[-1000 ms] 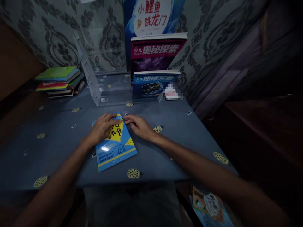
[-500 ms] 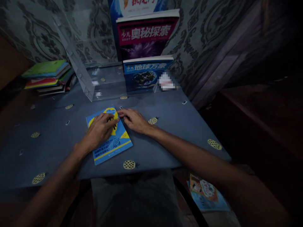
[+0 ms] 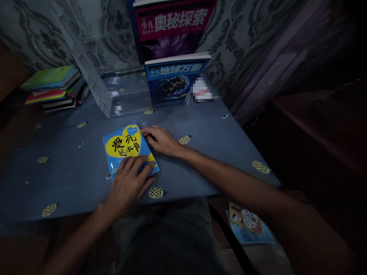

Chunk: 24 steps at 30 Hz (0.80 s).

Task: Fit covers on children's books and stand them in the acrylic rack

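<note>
A blue book (image 3: 111, 162) with a yellow heart shape and black Chinese lettering on its cover lies flat and closed on the table. Across the cover's lower part rests my left hand (image 3: 132, 178), its fingers stretched out and hiding the bottom of the cover. My right hand (image 3: 163, 140) lies at the upper right edge of the same book. Its index fingertip touches the book there, and the thumb sits apart below. Neither hand has lifted anything off the table.
Behind the book, a clear acrylic stand (image 3: 99, 89) holds upright books, among them a blue Earth book (image 3: 172, 86) and a magenta-topped book (image 3: 172, 28). A stack of books (image 3: 53, 86) sits at the far left. Below the table's right edge lies another book (image 3: 250, 225).
My left hand has slid down the cover toward me, uncovering the heart and the title. My right hand stays at the book's upper right edge. The view has tilted slightly down.
</note>
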Tool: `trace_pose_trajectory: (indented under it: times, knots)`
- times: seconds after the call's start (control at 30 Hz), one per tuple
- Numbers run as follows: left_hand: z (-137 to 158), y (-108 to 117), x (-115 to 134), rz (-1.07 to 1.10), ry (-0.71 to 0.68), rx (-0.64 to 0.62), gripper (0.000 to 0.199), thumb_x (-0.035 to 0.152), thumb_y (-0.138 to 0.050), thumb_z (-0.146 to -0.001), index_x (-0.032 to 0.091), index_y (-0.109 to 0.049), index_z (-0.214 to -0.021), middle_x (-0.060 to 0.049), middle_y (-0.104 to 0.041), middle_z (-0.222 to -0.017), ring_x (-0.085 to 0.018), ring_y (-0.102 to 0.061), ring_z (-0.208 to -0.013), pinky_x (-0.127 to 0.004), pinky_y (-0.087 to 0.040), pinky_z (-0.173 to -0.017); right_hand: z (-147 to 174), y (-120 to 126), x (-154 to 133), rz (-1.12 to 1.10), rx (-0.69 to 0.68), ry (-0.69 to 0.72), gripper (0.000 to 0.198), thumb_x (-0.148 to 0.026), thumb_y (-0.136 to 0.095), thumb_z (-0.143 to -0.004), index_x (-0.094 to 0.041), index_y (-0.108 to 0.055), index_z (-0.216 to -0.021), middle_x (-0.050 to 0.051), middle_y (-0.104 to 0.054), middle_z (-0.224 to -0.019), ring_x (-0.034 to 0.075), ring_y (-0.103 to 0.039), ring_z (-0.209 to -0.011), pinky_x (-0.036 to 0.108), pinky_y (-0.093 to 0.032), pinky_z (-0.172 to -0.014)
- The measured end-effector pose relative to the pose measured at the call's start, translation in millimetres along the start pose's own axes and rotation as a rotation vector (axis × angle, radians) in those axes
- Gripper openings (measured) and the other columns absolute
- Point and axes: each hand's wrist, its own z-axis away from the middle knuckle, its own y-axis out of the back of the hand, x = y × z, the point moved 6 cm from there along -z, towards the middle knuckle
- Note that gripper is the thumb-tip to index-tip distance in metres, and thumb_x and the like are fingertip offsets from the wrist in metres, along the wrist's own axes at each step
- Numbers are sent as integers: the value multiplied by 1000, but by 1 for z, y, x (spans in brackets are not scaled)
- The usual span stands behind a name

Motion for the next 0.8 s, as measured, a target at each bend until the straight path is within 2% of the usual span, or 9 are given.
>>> trace_pose_trajectory:
  times: [0.17, 0.43, 0.63, 0.8]
  knots:
    - [-3, -1, 10, -104, -3, 51, 24, 29, -53, -101, 14, -68, -113, -16, -72, -118, -29, -66, -106, -44, -56, -91, 0, 2, -3, 17, -5, 4, 41, -1, -46, -88, -18, -68, -119, 7, -74, -112, 21, -64, -106, 36, -48, -98]
    - [-1, 1, 17, -187, -56, 111, 24, 21, -53, -101, 10, -67, -116, -17, -75, -116, -28, -71, -105, -39, -57, -91, 0, 1, -2, 7, 1, -11, 38, -1, -47, -90, -14, -66, -120, 9, -73, -111, 21, -64, -107, 34, -48, -99]
    - [0, 1, 15, -197, -32, 94, 21, 27, -57, -100, 16, -69, -113, -16, -74, -120, -26, -72, -105, -38, -60, -87, 1, 1, -3, 8, -3, -1, 38, -2, -46, -91, -16, -66, -119, 9, -72, -113, 20, -63, -107, 35, -48, -100]
    - [3, 0, 12, -189, -35, 80, 23, 27, -57, -99, 21, -69, -118, -13, -73, -122, -26, -71, -106, -39, -62, -85, 0, -2, -2, 66, -4, 24, 35, -4, -46, -92, -16, -67, -118, 9, -72, -113, 21, -62, -109, 36, -48, -101]
